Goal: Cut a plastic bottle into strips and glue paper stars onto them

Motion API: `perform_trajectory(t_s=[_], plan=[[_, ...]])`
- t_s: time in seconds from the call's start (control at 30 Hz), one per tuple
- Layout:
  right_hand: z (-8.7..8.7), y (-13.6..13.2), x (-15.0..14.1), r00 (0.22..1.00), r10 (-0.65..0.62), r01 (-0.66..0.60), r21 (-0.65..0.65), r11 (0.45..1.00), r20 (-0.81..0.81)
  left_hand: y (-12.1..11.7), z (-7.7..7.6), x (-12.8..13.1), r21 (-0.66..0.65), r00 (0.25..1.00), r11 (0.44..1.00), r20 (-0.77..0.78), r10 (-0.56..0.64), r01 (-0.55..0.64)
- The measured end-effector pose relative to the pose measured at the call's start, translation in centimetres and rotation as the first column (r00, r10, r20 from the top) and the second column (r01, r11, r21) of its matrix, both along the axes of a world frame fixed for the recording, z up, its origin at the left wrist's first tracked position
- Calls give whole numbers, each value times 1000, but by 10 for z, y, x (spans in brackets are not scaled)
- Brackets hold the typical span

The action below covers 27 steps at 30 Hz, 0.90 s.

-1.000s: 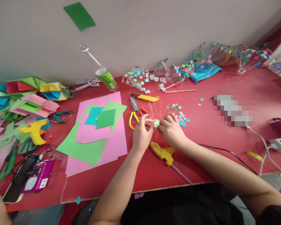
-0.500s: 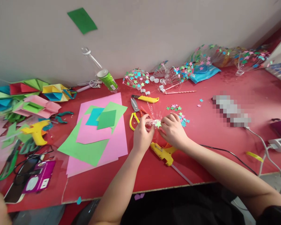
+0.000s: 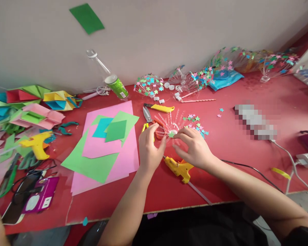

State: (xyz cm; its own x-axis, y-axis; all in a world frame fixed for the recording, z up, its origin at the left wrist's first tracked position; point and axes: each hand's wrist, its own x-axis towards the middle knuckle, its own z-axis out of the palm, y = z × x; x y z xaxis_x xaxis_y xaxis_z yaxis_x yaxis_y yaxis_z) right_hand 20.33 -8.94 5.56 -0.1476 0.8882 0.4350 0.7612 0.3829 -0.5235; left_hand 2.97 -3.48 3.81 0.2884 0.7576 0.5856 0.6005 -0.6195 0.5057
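A clear plastic piece with its strips fanned outward (image 3: 178, 118) lies on the red table between my hands, a small green star (image 3: 171, 134) at its middle. To its left, my left hand (image 3: 151, 147) is open, thumb away from the fingers. My right hand (image 3: 195, 147) is open on the other side, its index fingertip close to the star; I cannot tell whether it touches. Scissors (image 3: 147, 114) with yellow and red handles are partly covered by my left hand. A yellow glue gun (image 3: 177, 168) rests just below the hands.
Loose paper stars (image 3: 199, 126) lie right of the plastic piece. A yellow utility knife (image 3: 163, 108) is behind the scissors. Coloured paper sheets (image 3: 105, 164) are stacked at left. Star-covered clear ornaments (image 3: 149, 85) line the wall, near a green can (image 3: 116, 87). A black cable (image 3: 251, 169) crosses at right.
Both hands have parted and let go of the plastic piece, which now lies with its strips spread on the table. The view has shifted slightly.
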Motion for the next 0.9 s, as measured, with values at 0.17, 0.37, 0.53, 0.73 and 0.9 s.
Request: perform_trajectory(t_s=[0.17,0.37,0.53,0.73,0.9], plan=[[9,-2,4,987,25,-21,29,999,-159,-6,4,3,46,998,997,-18,-61,61],[9,7,19,978,-81,112,157,981,-194,-10,0,9,15,996,998,-62,-65,66],[-4,17,29,983,-143,139,-44,989,-116,-14,4,9,4,991,994,-73,-107,108],[-12,13,19,974,-138,98,-216,971,-182,-13,6,9,65,993,995,-100,-66,73],[-5,5,9,966,-131,64,-285,956,-224,-11,5,7,29,996,999,-77,-43,46]])
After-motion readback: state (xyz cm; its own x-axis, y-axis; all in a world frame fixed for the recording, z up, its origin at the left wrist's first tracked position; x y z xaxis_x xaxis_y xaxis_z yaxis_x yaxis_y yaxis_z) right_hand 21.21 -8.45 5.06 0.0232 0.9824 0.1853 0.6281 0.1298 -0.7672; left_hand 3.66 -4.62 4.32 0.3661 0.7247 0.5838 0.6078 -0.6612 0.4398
